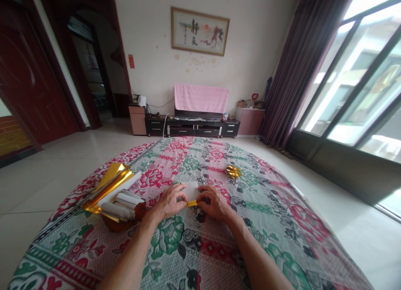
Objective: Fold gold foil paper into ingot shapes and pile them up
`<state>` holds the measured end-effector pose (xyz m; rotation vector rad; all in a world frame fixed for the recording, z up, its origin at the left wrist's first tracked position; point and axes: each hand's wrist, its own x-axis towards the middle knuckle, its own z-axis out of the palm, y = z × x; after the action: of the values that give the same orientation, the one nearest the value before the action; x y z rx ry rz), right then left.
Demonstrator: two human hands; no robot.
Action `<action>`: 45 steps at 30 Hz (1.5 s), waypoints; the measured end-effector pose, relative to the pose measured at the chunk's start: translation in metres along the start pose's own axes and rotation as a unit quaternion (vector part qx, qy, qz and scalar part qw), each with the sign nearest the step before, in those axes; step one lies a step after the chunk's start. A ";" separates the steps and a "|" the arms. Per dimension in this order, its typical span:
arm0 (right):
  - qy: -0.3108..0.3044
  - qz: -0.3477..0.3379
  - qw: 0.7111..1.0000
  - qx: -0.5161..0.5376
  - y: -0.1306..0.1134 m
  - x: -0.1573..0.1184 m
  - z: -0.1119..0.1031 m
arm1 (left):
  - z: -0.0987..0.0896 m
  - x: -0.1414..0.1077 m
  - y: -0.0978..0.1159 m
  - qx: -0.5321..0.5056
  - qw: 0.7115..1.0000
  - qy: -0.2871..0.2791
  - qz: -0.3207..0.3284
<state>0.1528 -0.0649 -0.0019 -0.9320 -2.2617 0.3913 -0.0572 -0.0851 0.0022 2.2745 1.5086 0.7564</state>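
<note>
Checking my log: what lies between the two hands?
In the head view, a whitish sheet with a gold near edge, held by the left hand and right hand.

I get daylight through blown-out windows (360,85) on the right, glaring off the floor (338,198); the doorway (105,69) at far left sits dim, and my view stretches and softens toward its edges.

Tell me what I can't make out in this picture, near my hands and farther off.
All in the head view:
Paper: side edges partly covered by the left hand and right hand.
Brown item: mostly covered by white bundles.
Pink cloth: hides what it drapes.
Framed picture: small writing too small and blurred.
Forearms: cut off by the bottom edge.
</note>
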 end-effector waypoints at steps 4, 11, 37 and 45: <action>-0.021 -0.005 1.000 0.004 0.003 0.000 -0.003 | -0.003 -0.002 0.002 0.000 1.000 -0.008 0.003; -0.018 -0.022 1.000 0.003 0.002 -0.001 -0.004 | -0.001 -0.004 0.005 0.029 0.997 0.042 0.060; 0.020 0.172 0.976 -0.132 -0.017 0.033 0.007 | 0.012 0.020 0.010 -0.009 0.977 0.131 -0.170; 0.000 0.193 0.963 -0.189 -0.010 0.045 0.007 | 0.016 0.030 0.017 0.162 0.965 0.131 -0.158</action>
<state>0.1189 -0.0407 0.0183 -1.5789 -2.1891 0.1209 -0.0261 -0.0641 0.0054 2.1237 2.1989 0.7867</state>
